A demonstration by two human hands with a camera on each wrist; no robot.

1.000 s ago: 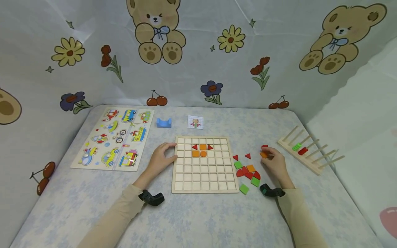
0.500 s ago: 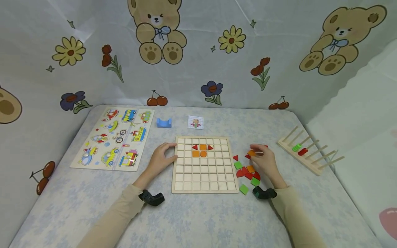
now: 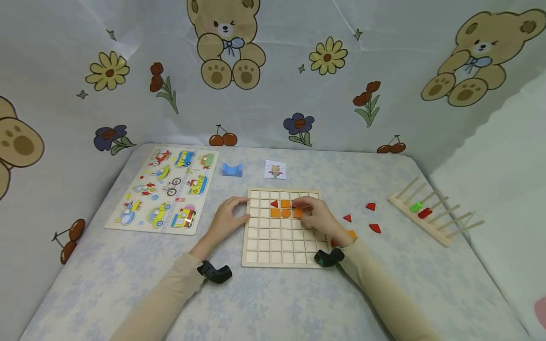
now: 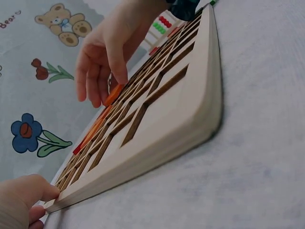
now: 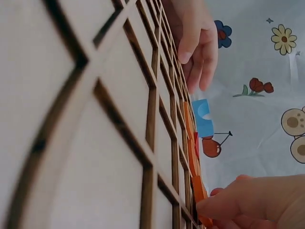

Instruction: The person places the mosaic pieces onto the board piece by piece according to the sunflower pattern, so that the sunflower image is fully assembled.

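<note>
A wooden grid board (image 3: pixel 264 244) lies flat in front of me. At its left rim is my left hand (image 3: pixel 223 219), thumb and forefinger extended and touching the edge. My right hand (image 3: pixel 319 217) pinches an orange square tile (image 3: pixel 297 213) over the upper part of the grid, seen tilted between thumb and fingers in the left wrist view. Left of it sit an orange round tile (image 3: pixel 286 213), an orange square (image 3: pixel 275 213), another orange square (image 3: pixel 285 203) and a red triangle (image 3: pixel 274 203). A second red triangle is mostly covered by the right fingers.
Loose pieces lie right of the board: a red triangle (image 3: pixel 347 218), red rounded pieces (image 3: pixel 375 228) and others partly under the right wrist. A small pattern card (image 3: pixel 275 169) and blue stand (image 3: pixel 232 169) lie behind. Vehicle puzzle (image 3: pixel 164 194) left, peg rack (image 3: pixel 420 220) right.
My right hand has carried the orange square tile leftward from the loose pieces onto the grid board. The left hand stays at the board's edge. The head view has shifted slightly.
</note>
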